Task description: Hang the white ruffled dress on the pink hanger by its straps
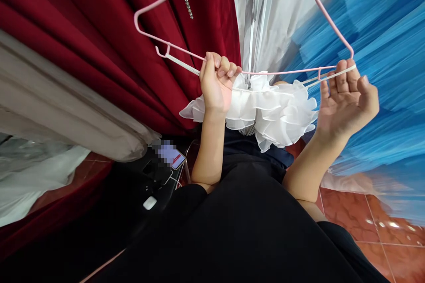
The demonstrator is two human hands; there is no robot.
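Across the pink hanger [282,72], both hands are raised in front of the chest, apart from each other, with the elbows bent. The left hand [217,82] stands upright with its wrist turned toward the camera, its fingers curled and closed on the bottom bar. The right hand [347,101] is open, palm up, its fingers reaching past the bar near the hanger's corner; a thin cream strap [338,73] lies across the fingertips and stretches back to the white ruffled piece [279,115]. That piece hangs just under the bar, between the hands, partly hidden by the left wrist and forearm. At the far left, another strap end [182,64] loops on the hanger's small hook. The hanger's top is cut off by the upper edge. Beyond hang red fabric [99,40], metal rails [254,17] and blue tulle [375,53]. Lower left, a phone [174,157], its screen partly pixelated, and a small white object [149,203] lie on a dark surface; the black shapes beside them are hard to make out.
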